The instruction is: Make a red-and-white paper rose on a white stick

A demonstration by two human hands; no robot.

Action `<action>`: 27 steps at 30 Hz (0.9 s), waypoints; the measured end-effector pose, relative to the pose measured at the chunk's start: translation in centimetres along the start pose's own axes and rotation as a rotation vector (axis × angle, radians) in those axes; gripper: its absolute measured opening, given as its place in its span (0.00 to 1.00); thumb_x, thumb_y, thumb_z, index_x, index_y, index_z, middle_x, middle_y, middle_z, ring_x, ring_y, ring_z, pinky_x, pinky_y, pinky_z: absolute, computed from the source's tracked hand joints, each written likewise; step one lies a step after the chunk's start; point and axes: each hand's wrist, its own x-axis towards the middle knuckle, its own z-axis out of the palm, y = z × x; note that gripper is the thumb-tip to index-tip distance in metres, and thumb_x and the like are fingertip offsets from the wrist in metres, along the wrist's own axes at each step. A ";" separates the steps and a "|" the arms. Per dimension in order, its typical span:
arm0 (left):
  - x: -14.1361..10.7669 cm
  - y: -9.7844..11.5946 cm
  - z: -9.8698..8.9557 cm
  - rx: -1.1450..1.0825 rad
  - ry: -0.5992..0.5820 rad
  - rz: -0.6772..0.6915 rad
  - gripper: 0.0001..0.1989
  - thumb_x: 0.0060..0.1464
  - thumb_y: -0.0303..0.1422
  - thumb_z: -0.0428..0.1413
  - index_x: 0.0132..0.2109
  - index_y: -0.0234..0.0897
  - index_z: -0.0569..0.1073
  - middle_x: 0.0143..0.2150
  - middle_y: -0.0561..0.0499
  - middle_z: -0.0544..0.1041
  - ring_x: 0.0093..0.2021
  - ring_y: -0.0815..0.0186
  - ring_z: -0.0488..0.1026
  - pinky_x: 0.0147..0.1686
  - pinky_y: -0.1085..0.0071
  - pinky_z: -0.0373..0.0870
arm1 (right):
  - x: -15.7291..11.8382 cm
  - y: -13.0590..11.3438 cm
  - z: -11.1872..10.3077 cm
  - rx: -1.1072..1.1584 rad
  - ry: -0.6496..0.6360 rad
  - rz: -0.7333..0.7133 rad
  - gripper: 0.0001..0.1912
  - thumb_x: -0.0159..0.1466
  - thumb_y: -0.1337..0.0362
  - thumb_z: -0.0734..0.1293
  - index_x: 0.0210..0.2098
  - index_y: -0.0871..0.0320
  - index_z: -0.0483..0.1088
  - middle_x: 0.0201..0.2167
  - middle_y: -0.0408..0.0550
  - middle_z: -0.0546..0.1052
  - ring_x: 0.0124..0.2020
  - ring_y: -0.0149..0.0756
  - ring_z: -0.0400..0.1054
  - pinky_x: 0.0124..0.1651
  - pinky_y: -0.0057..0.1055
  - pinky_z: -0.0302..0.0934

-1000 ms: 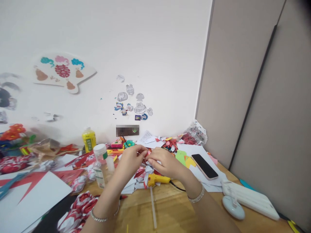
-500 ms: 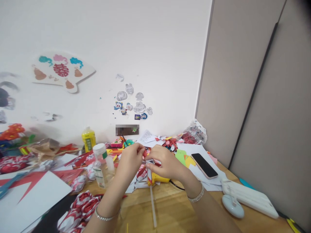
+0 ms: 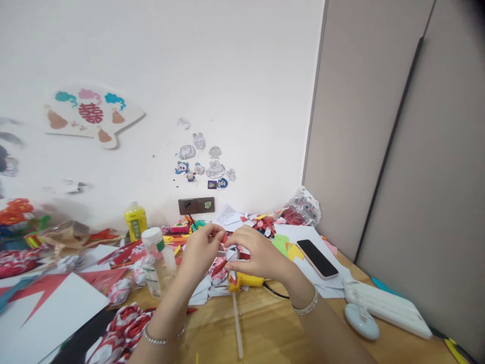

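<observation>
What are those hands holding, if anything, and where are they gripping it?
Apparently a small piece of red and white paper, between the left hand and right hand. Which part is gripped cannot be told; the fingers cover it.

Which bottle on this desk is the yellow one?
The yellow bottle stands at the back, nearest the wall, behind the white-lidded jar. Its colour sets it apart from the clear containers in front.

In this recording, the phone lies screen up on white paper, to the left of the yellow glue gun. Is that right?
Not quite: the side is wrong. The head view shows the phone to the right of the yellow glue gun. It does lie screen up on white paper.
</observation>
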 end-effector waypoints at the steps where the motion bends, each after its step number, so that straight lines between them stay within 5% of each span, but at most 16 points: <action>1: 0.0 0.1 -0.1 -0.049 -0.005 -0.022 0.10 0.44 0.39 0.51 0.27 0.37 0.71 0.23 0.53 0.73 0.23 0.64 0.71 0.23 0.70 0.69 | 0.0 0.0 -0.2 0.023 0.009 0.019 0.20 0.54 0.59 0.73 0.43 0.57 0.68 0.38 0.48 0.72 0.41 0.38 0.64 0.44 0.33 0.59; 4: 0.0 0.3 -0.2 -0.162 -0.040 -0.076 0.12 0.43 0.41 0.54 0.28 0.36 0.70 0.22 0.55 0.71 0.22 0.66 0.71 0.22 0.71 0.70 | -0.1 -0.1 -0.7 0.065 0.030 0.023 0.22 0.56 0.57 0.71 0.48 0.55 0.66 0.41 0.48 0.73 0.43 0.37 0.64 0.46 0.34 0.58; 9: -0.3 0.4 0.0 -0.209 -0.091 -0.056 0.13 0.44 0.43 0.54 0.28 0.36 0.69 0.21 0.56 0.70 0.23 0.67 0.70 0.21 0.74 0.68 | 0.1 0.0 -0.7 0.041 0.077 -0.044 0.11 0.59 0.56 0.68 0.35 0.57 0.71 0.33 0.46 0.75 0.37 0.36 0.64 0.44 0.34 0.58; 17: -0.5 0.8 0.0 -0.216 -0.111 -0.086 0.15 0.43 0.45 0.55 0.29 0.36 0.70 0.21 0.56 0.70 0.23 0.67 0.69 0.21 0.73 0.67 | 0.0 0.6 -1.0 0.071 0.013 -0.099 0.18 0.55 0.55 0.71 0.41 0.58 0.71 0.38 0.48 0.75 0.41 0.36 0.64 0.45 0.32 0.58; 22: -0.5 1.1 0.0 -0.192 -0.080 -0.025 0.14 0.44 0.44 0.54 0.28 0.35 0.70 0.23 0.54 0.71 0.23 0.68 0.68 0.20 0.75 0.65 | 0.1 0.6 -0.8 0.058 0.024 -0.089 0.18 0.53 0.55 0.72 0.40 0.57 0.71 0.37 0.47 0.75 0.39 0.36 0.65 0.45 0.33 0.59; 27: -0.1 0.5 -0.4 -0.249 0.040 -0.055 0.15 0.44 0.44 0.56 0.31 0.35 0.70 0.21 0.56 0.69 0.22 0.69 0.67 0.20 0.75 0.64 | -0.3 0.6 -1.5 0.106 0.120 0.039 0.24 0.54 0.52 0.71 0.48 0.54 0.67 0.48 0.50 0.69 0.51 0.39 0.61 0.54 0.39 0.55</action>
